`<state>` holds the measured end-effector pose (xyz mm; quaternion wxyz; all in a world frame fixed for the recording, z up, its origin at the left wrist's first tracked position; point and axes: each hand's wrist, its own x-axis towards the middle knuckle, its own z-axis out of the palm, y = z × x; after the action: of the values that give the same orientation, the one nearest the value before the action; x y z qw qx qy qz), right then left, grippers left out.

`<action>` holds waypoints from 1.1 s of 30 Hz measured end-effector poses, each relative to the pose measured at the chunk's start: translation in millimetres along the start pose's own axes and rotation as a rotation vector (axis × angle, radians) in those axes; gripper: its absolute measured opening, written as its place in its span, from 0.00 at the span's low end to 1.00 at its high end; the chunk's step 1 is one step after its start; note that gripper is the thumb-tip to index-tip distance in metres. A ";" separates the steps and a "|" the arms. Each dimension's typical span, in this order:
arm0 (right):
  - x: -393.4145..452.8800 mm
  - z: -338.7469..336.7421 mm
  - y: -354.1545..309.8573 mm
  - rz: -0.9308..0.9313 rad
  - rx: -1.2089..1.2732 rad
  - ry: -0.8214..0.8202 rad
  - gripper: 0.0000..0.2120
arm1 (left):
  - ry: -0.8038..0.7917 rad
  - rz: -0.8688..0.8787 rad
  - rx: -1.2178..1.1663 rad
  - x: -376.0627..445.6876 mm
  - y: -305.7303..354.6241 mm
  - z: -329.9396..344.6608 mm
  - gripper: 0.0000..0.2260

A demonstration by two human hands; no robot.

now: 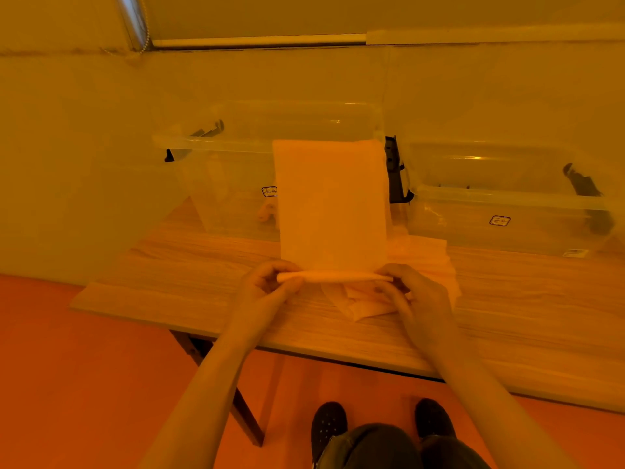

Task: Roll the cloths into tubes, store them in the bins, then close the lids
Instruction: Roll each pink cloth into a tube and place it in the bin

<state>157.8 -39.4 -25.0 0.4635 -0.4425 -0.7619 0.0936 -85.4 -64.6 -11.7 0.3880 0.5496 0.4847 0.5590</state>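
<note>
Two bins point(236, 184) point(500, 211) side by side behind cloth point(331, 204), table point(169, 282) beneath

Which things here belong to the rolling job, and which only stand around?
Job: cloth being rolled, left hand, right hand, cloth pile, left bin, right bin.
Around: table, shoes.

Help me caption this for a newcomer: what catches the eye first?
The pale cloth at centre, its far part draped up against the left clear bin, its near edge rolled into a thin tube that the left hand and right hand pinch. A second clear bin stands to the right.
</note>
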 end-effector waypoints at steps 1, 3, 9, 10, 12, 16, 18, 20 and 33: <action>-0.1 0.6 0.5 -0.016 -0.011 0.005 0.10 | -0.005 0.002 -0.010 0.0 -0.4 -0.3 0.05; 0.0 2.0 2.1 -0.048 -0.045 0.016 0.11 | -0.023 0.004 0.004 -0.3 -0.2 -1.0 0.06; -0.3 -0.5 -0.1 -0.019 0.053 0.042 0.11 | -0.033 -0.056 -0.005 -0.7 2.1 0.5 0.06; 0.1 -0.7 -1.1 -0.001 0.066 0.021 0.11 | -0.027 -0.073 -0.011 -0.8 2.1 1.5 0.06; 0.5 -0.6 -2.0 -0.028 0.036 -0.006 0.12 | -0.019 -0.087 0.005 -0.4 1.9 2.7 0.06; 2.1 -0.4 -0.5 -0.091 0.016 -0.014 0.14 | -0.040 -0.059 0.048 -0.3 1.7 1.2 0.06; 2.7 -1.3 0.0 -0.082 0.029 -0.006 0.11 | -0.044 -0.054 0.051 -0.8 3.0 2.7 0.07; 3.7 -2.6 -1.7 -0.055 0.068 0.001 0.08 | -0.035 -0.058 0.044 -2.5 4.1 3.6 0.07; 5.5 -7.6 -6.3 0.192 0.295 -0.093 0.09 | 0.049 -0.132 0.095 -12.1 5.6 -0.3 0.03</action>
<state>159.2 -40.9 -13.9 0.4767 -0.4359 -0.7147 0.2684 -84.0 -77.6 -9.1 0.3855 0.5205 0.5552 0.5218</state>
